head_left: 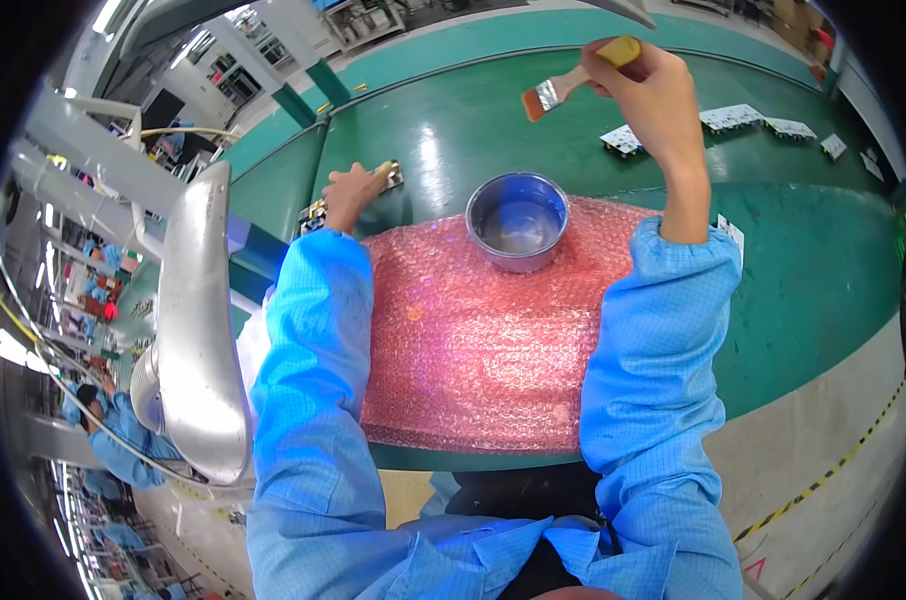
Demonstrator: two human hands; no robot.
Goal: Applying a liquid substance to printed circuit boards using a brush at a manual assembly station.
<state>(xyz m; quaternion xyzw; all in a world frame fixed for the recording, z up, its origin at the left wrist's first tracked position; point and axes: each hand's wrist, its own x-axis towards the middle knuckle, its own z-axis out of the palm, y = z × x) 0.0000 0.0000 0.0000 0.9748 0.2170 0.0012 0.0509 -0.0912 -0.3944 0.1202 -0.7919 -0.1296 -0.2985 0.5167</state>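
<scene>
Up at the far right, my right hand (653, 90) is closed round the handle of a flat paintbrush (573, 84), its brown bristles pointing left and down. Over on the left, my left hand (351, 196) has its fingers closed on a circuit board (393, 176), parts of which show on either side of the hand. Between the hands stands a round metal bowl (519, 220), apparently with some clear liquid in its bottom. The brush is well above and right of the bowl, touching nothing but my hand.
Pink bubble wrap (483, 350) covers the near part of the green table (813, 270), under the bowl. Several white-topped boards (730, 118) lie in a row at the far right. A silvery metal duct or lamp arm (203, 330) stands close on the left, with a person (123, 440) beyond.
</scene>
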